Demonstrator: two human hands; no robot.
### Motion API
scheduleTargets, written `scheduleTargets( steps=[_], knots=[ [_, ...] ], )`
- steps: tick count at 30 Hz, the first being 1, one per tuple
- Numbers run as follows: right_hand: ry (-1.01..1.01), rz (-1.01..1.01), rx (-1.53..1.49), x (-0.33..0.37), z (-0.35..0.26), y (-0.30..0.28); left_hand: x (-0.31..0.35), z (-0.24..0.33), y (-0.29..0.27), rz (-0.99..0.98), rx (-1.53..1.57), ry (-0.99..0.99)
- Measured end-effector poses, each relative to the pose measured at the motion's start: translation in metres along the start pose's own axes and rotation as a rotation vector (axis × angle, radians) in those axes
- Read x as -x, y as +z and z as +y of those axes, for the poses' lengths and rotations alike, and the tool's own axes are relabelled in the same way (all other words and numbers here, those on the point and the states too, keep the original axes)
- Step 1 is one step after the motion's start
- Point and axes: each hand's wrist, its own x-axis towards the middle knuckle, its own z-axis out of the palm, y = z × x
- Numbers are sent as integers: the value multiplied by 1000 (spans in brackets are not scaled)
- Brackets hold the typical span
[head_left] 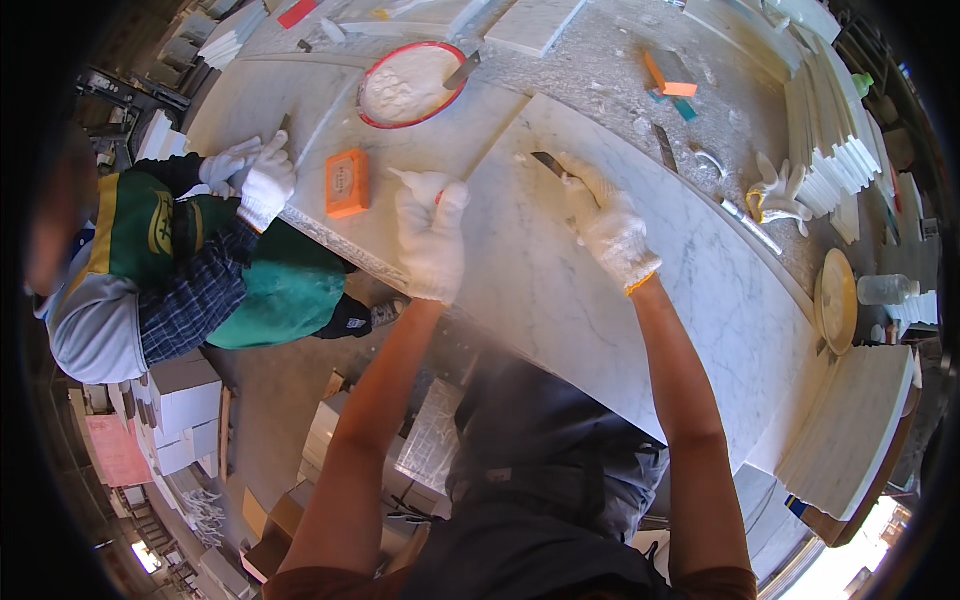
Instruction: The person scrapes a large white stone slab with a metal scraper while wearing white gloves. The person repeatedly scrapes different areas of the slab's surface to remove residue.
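Above the pale veined marble slab [740, 320], holds a dark flat blade [548, 162] in the gloved right hand [610, 222], with thumb and fingers closed round its rear part and its free end pointing away and to the left. Cannot tell, from this angle, between contact and a small gap under the blade tip. Has the left hand [432, 235], also gloved, over the neighbouring slab [485, 125], with fingers partly curled; cannot tell about anything inside them. Has the orange block [347, 184] just to the left of that hand, and farther away the red-rimmed bowl [412, 124] with white powder or paste [405, 85] and a scraper [462, 70] leaning in it. Could scratch the marble with a blade corner, from too steep tilt or too hard pressing. Could also lose the grip, because of smooth metal under gloved fingers, or cut a fingertip by sliding forward along the edge. Could push the orange block toward the co-worker's hand [268, 185] by a careless sideways swing of the left hand.
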Motion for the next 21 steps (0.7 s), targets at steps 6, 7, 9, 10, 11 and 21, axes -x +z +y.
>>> scheduleTargets(
  steps=[6,7,9,10,11,21],
  knots=[
    [-244,73,335,-5,9,10,2,6,5,13,66,-40],
    [-262,58,347,-5,8,10,2,6,5,16,79,-45],
    [-259,40,376,-6,2,10,2,6,4,2,72,-31],
    [-286,41,378,-6,-1,11,2,6,4,-5,68,-24],
    [-274,38,385,-7,-5,11,2,6,3,-5,73,-29],
    [-258,48,469,-31,1,22,2,2,3,8,48,-36]
  ],
)
